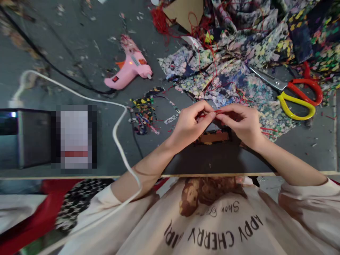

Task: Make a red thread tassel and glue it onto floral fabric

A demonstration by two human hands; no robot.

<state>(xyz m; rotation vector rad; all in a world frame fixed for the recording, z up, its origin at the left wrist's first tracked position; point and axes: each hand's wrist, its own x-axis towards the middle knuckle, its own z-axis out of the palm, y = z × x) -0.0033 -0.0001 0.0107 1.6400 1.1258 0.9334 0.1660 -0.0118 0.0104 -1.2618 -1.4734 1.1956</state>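
My left hand (192, 122) and my right hand (244, 124) meet above the near part of the table. Between their pinched fingertips runs a thin red cord (219, 111); most of it is hidden by the fingers. Just below the hands lies a small brown and dark strip (214, 137), partly in shadow. Floral fabric (233, 92) spreads beyond the fingertips. Left of my left hand sits a small heap of fabric scraps (143, 111). Scissors (285, 86) with one red and one yellow handle rest on the fabric, right of my right hand.
A pink glue gun (129, 67) lies at the upper left with its light lit. A white cable (115, 132) crosses my left forearm. A dark box-shaped device (34, 138) and a blurred-out rectangle stand left. Tangled red thread (160, 23) and card (186, 14) lie at the back.
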